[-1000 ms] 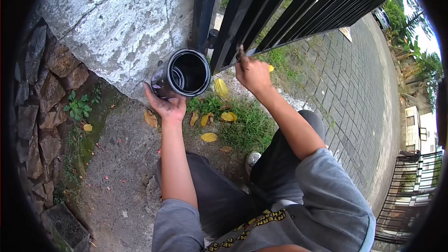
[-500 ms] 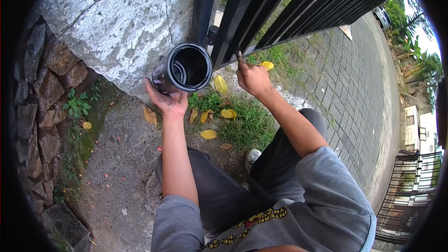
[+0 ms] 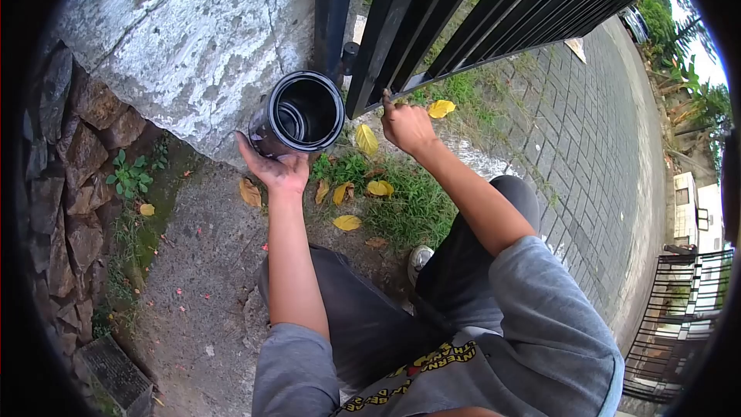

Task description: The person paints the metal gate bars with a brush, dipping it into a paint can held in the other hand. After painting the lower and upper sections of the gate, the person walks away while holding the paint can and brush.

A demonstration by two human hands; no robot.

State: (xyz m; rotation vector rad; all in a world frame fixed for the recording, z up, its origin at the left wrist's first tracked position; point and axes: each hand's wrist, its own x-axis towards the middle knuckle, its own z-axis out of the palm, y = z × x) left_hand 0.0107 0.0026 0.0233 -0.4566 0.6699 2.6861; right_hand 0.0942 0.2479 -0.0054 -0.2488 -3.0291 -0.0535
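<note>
Nearest, at six o'clock, a grey shirt (image 3: 540, 301) printed with yellow lettering is seen, with dark trousers (image 3: 355, 309) beyond it and a light shoe (image 3: 419, 261) at five o'clock.

At eleven o'clock from the middle of the view, a black can (image 3: 306, 112) is held, open end tilted toward the camera. It is supported from below by the left hand (image 3: 279, 173), palm up and cupped, thumb spread from the fingers; the palm is smudged dark. Inside the can, a glossy dark lining is shown; its contents cannot be told.

At one o'clock, the right hand (image 3: 407, 125) is held near the foot of a black barred gate (image 3: 482, 23), with its index finger extended and the other fingers curled. The fingertip is darkened; whether anything is pinched, or the bar is touched, cannot be told.

Grass (image 3: 405, 212) and yellow leaves (image 3: 367, 139) are scattered below the can and the right hand. At ten o'clock, a rough whitish wall (image 3: 185, 46) is set just beside the can, and stacked brown stones (image 3: 81, 201) are seen at nine. Brick paving (image 3: 579, 123) is spread at two o'clock. Farthest off, another barred gate (image 3: 679, 320) is seen at four o'clock and a pale building (image 3: 691, 205) at three.
</note>
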